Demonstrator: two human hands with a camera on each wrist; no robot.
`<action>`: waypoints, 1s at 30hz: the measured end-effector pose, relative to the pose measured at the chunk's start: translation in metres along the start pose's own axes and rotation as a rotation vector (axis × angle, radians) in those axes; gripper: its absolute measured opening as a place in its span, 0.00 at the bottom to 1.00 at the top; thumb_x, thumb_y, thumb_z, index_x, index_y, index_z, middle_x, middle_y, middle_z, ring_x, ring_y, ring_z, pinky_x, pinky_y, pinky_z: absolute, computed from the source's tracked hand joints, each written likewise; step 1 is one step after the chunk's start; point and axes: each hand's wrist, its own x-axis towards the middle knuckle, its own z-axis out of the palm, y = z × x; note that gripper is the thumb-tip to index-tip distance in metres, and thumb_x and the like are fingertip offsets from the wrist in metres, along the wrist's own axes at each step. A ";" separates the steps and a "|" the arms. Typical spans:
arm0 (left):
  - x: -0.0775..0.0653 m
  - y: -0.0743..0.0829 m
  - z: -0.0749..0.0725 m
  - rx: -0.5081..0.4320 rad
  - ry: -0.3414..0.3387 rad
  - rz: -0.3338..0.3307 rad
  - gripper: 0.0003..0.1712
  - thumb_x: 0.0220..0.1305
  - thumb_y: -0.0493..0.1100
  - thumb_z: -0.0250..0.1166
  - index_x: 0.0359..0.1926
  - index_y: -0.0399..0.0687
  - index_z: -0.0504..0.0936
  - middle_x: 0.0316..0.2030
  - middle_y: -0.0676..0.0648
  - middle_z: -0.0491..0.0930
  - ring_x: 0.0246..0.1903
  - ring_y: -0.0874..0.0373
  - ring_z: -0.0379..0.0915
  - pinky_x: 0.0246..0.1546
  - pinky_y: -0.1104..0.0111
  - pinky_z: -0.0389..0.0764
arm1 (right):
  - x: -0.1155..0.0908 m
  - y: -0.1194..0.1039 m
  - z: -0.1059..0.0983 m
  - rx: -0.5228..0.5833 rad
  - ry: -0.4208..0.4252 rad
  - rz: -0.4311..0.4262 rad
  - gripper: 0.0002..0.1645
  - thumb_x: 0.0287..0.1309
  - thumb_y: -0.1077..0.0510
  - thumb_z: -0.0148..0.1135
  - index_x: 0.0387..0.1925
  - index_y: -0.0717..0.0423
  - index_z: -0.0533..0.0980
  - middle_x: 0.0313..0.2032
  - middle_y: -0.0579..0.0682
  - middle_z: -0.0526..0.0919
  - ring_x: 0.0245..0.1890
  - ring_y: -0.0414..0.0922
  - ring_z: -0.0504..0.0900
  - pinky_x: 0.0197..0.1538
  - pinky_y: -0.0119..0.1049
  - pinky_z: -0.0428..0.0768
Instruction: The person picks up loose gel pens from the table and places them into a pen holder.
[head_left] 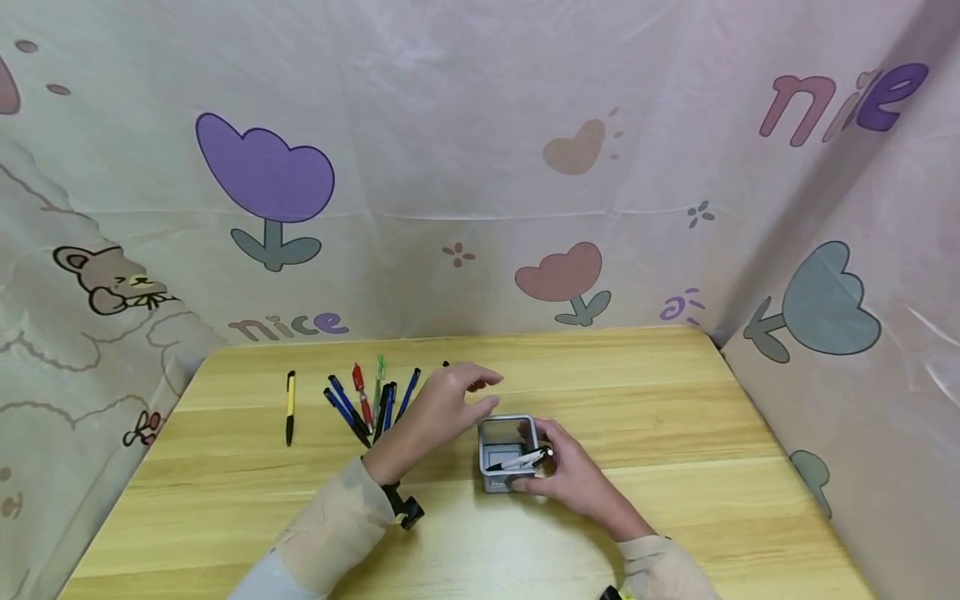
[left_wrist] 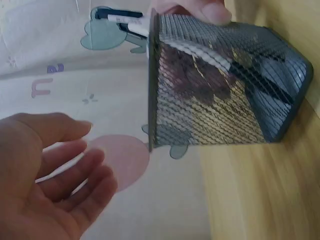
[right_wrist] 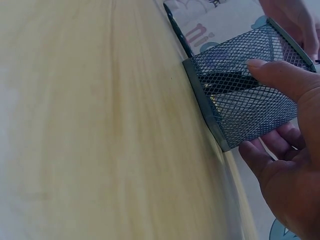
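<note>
A grey wire-mesh pen holder (head_left: 508,483) stands upright on the table, and my right hand (head_left: 573,479) grips it with thumb and fingers on its sides. Inside leans a white pen (head_left: 517,461) with black parts, its top jutting past the rim; whether a second pen lies along it I cannot tell. My left hand (head_left: 442,404) hovers by the holder's far left, apart from it. In the left wrist view its fingers (left_wrist: 75,187) are loosely bent with nothing between them. The right wrist view shows the right thumb (right_wrist: 275,75) against the mesh.
Left of the left forearm lie several blue pens (head_left: 345,408), a red pen (head_left: 362,396) and a green pen (head_left: 379,379), partly hidden by the arm. A yellow and black pen (head_left: 290,408) lies farther left. A patterned cloth (head_left: 420,167) hangs behind the wooden table (head_left: 675,400).
</note>
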 end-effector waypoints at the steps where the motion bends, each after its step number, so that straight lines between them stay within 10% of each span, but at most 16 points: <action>1: 0.000 -0.002 0.000 0.022 0.022 -0.015 0.15 0.56 0.41 0.69 0.46 0.48 0.82 0.42 0.50 0.82 0.39 0.60 0.76 0.39 0.69 0.80 | 0.000 0.004 0.000 -0.008 0.001 -0.009 0.52 0.35 0.46 0.79 0.63 0.51 0.64 0.54 0.51 0.74 0.50 0.43 0.74 0.54 0.46 0.74; 8: 0.001 -0.023 0.005 0.203 0.100 -0.097 0.22 0.52 0.42 0.71 0.50 0.43 0.80 0.48 0.43 0.80 0.51 0.50 0.73 0.50 0.59 0.77 | 0.000 0.004 0.001 0.015 -0.004 -0.005 0.52 0.36 0.49 0.79 0.63 0.53 0.64 0.54 0.52 0.74 0.50 0.44 0.73 0.54 0.44 0.75; 18: -0.005 -0.066 0.016 0.217 0.051 -0.201 0.25 0.51 0.36 0.67 0.53 0.39 0.77 0.52 0.40 0.77 0.55 0.47 0.70 0.53 0.58 0.75 | 0.001 0.004 0.001 0.009 -0.003 -0.006 0.50 0.36 0.47 0.79 0.62 0.49 0.65 0.54 0.49 0.74 0.51 0.43 0.73 0.54 0.44 0.75; 30: -0.009 -0.091 0.023 0.285 0.037 -0.273 0.24 0.50 0.31 0.65 0.51 0.30 0.77 0.47 0.33 0.78 0.37 0.49 0.75 0.28 0.66 0.80 | 0.001 0.006 0.001 0.007 -0.001 0.007 0.51 0.35 0.46 0.79 0.63 0.47 0.65 0.54 0.50 0.74 0.51 0.44 0.73 0.55 0.44 0.74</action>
